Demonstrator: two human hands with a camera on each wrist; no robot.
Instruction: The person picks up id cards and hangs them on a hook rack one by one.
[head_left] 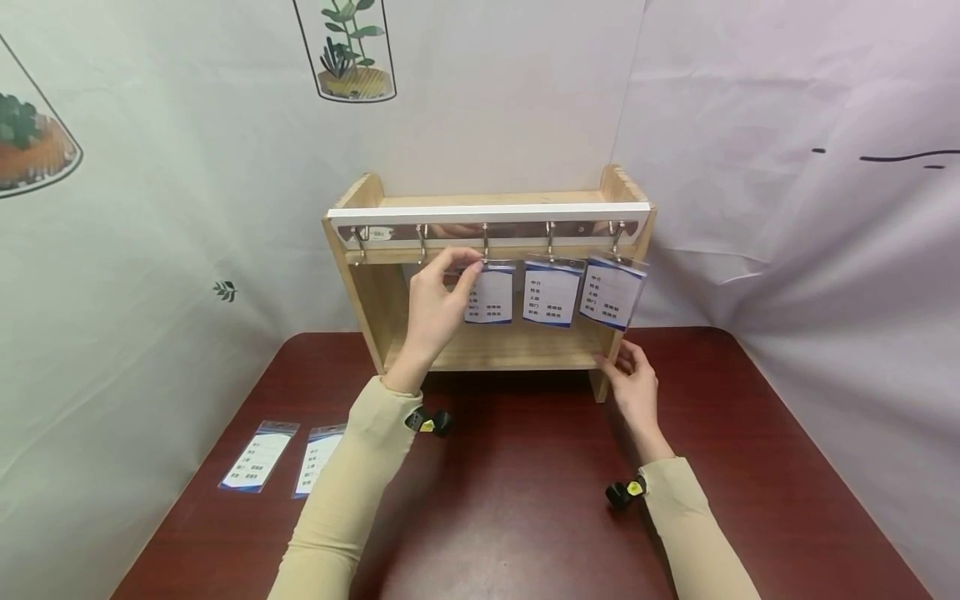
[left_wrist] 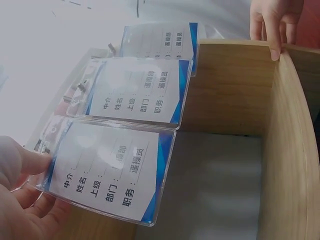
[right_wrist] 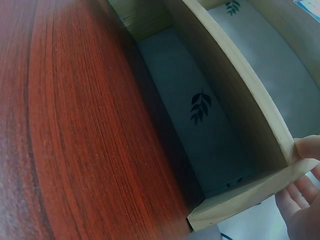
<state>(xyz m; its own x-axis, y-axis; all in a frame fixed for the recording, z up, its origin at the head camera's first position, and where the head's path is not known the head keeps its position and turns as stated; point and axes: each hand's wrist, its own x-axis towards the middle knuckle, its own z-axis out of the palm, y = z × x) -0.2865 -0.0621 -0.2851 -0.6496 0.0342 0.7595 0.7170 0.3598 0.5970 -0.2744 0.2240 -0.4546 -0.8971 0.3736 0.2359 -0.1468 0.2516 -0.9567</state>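
1. From here, the left hand (head_left: 438, 300) pinches a name card (head_left: 491, 300) by its upper edge, at the middle hook (head_left: 486, 233) of the wooden rack (head_left: 517, 359); the right hand (head_left: 636, 385) grips the rack's right side panel.
2. I'd judge the step as seating this card beside the two hanging cards (head_left: 553, 293) at the rack's right.
3. Letting go would call for the slot being properly over the hook.
4. Fingertips and glare hide that slot; I can't tell whether it's caught.
5. Left-front of the rack lie two loose cards (head_left: 258, 456), one partly behind the sleeve (head_left: 352, 492).
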